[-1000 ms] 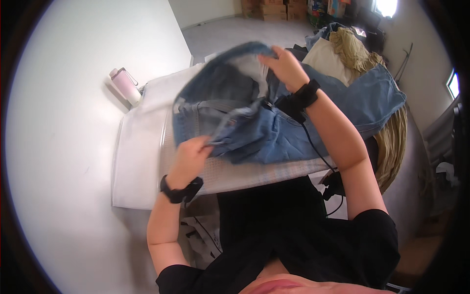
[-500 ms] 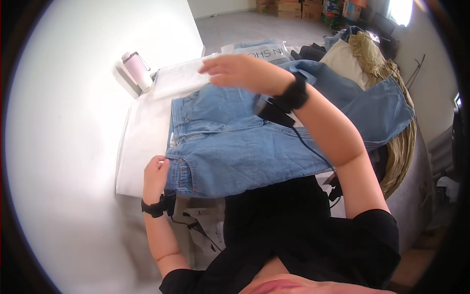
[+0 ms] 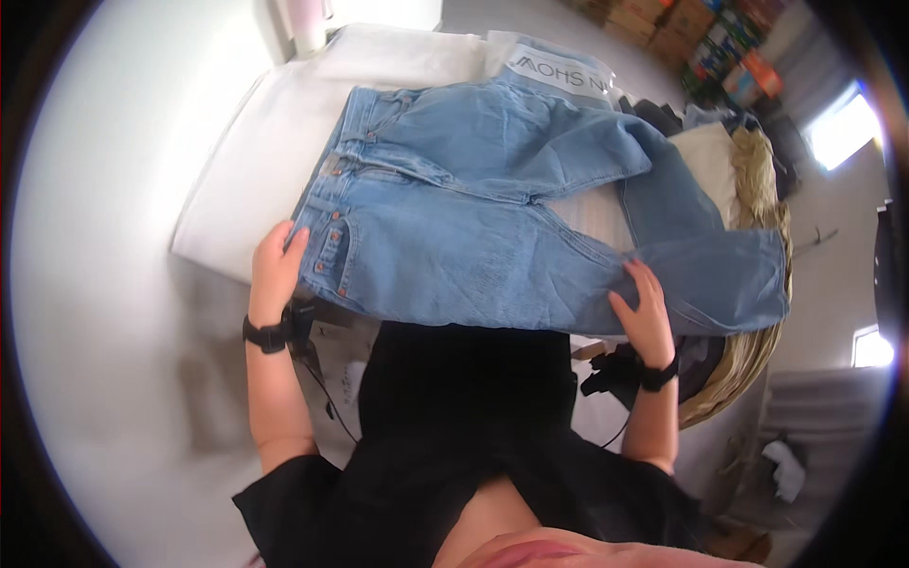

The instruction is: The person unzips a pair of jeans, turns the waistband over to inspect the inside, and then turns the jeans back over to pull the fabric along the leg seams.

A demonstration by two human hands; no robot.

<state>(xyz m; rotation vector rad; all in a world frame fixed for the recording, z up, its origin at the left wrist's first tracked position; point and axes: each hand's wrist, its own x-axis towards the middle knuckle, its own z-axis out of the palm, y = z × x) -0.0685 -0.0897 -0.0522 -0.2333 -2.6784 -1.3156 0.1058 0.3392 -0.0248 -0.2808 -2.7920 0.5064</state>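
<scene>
A pair of light blue jeans (image 3: pixel 454 237) lies spread across the table, waistband to the left and legs to the right. My left hand (image 3: pixel 276 270) is at the near corner of the waistband, thumb and fingers closed on the denim edge. Over the near leg, about knee height, my right hand (image 3: pixel 646 317) rests with thumb and fingers apart, touching the cloth. The far leg bends toward the right and passes partly under the near leg's lower part.
White sheeting (image 3: pixel 237 156) covers the table under the jeans. A clear printed bag (image 3: pixel 559 71) lies at the far side. Olive-coloured fabric (image 3: pixel 755 170) and other clothes are heaped at the right. A pink bottle (image 3: pixel 306 28) stands by the wall at far left.
My right hand has come down from above the jeans' far side to the near leg on the right. My left hand stays at the waistband. The whole view has tilted.
</scene>
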